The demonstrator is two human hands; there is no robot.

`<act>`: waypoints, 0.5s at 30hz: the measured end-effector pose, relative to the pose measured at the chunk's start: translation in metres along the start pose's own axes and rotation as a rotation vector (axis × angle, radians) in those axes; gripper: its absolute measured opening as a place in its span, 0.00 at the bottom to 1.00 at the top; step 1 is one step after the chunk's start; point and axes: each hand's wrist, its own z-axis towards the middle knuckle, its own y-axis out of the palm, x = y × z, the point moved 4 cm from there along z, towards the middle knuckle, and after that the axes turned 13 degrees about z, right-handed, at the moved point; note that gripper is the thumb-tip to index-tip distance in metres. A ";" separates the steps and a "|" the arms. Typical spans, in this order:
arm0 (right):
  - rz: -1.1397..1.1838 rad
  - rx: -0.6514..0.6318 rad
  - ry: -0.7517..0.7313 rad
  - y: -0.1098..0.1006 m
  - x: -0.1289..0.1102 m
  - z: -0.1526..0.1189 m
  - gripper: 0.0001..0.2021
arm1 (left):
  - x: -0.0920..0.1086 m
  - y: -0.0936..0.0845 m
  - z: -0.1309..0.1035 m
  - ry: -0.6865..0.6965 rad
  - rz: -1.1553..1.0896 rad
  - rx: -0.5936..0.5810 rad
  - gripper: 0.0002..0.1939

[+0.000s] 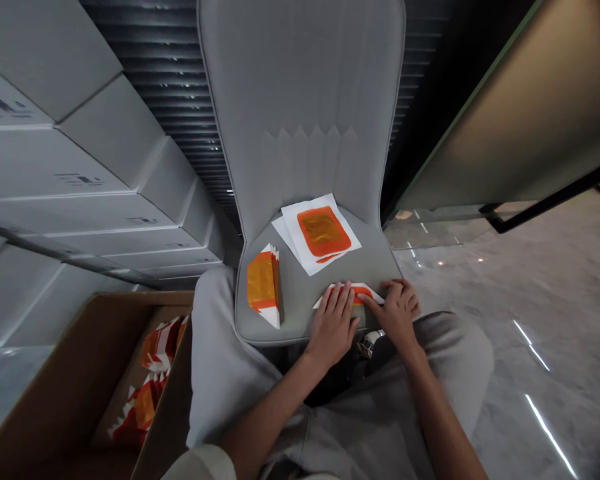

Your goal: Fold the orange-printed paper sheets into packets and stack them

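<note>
On the front edge of the grey chair seat [293, 300] lies a folded white paper sheet with an orange print [364, 291]. My left hand [333, 325] rests flat on its left part, fingers stretched out. At the sheet's right end, my right hand [399, 312] has its fingers curled round the edge, with the thumb lying on the orange print. Flat white sheets with an orange-and-gold square [325, 231] overlap farther back on the seat. To the left stands a bundle of folded orange-and-white papers [263, 283], their layers fanned at the right side.
An open cardboard box [65, 373] beside my left leg holds several folded orange-and-white papers [160, 347]. White boxes [45, 163] are stacked at the left. The chair's backrest [305, 80] rises ahead, and a glass panel with a dark handle [555, 193] stands at the right.
</note>
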 end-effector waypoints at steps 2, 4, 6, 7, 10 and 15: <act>0.041 0.030 0.014 0.002 0.000 -0.003 0.39 | 0.001 -0.001 0.000 -0.040 -0.054 -0.035 0.36; 0.058 0.047 0.000 0.001 -0.003 -0.005 0.41 | 0.000 -0.001 0.001 -0.065 -0.099 -0.049 0.41; 0.038 0.054 -0.039 -0.002 -0.009 -0.007 0.41 | -0.001 -0.001 0.000 -0.074 -0.124 -0.054 0.46; 0.015 0.058 -0.065 -0.005 -0.013 -0.007 0.39 | -0.002 0.000 0.000 -0.083 -0.128 -0.056 0.48; -0.059 0.052 -0.191 -0.012 -0.030 -0.010 0.34 | -0.005 0.003 -0.001 -0.141 -0.118 -0.062 0.56; 0.034 -0.262 -0.541 0.000 -0.068 -0.023 0.32 | -0.009 0.006 -0.004 -0.145 -0.115 -0.058 0.59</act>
